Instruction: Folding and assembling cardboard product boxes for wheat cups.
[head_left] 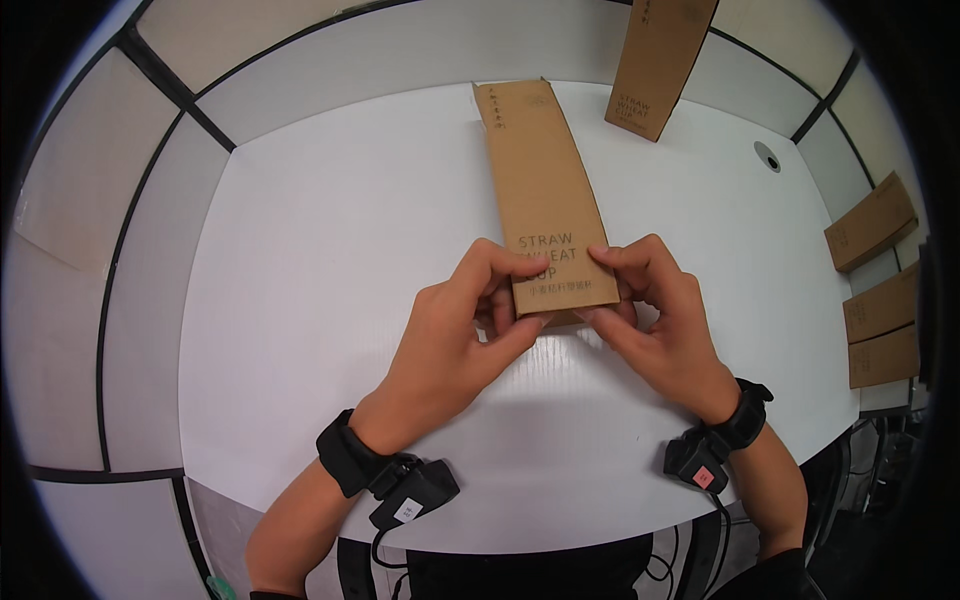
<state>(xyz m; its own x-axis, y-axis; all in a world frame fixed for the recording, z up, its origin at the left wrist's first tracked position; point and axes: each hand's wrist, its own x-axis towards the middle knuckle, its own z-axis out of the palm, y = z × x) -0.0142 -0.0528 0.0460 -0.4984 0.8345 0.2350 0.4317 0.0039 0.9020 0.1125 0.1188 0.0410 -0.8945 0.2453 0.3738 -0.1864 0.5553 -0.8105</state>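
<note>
A long brown cardboard box (543, 180) with dark print lies in front of me, its narrow length pointing away across the table. At the far end its flaps stand up, and that end looks unclosed. My left hand (455, 320) grips the near left corner, fingers on the top face and thumb at the near end. On the near right corner my right hand (665, 310) holds it the same way, thumb pressed at the near end. Both thumbs meet the near end panel, which is partly hidden.
Another brown box (660, 70) stands upright at the back right. Several similar boxes (870, 222) sit along the right edge. A round cable hole (767, 156) is set in the white table (320, 250). Pale partitions surround it. Black wrist straps with small cabled units are on both my wrists.
</note>
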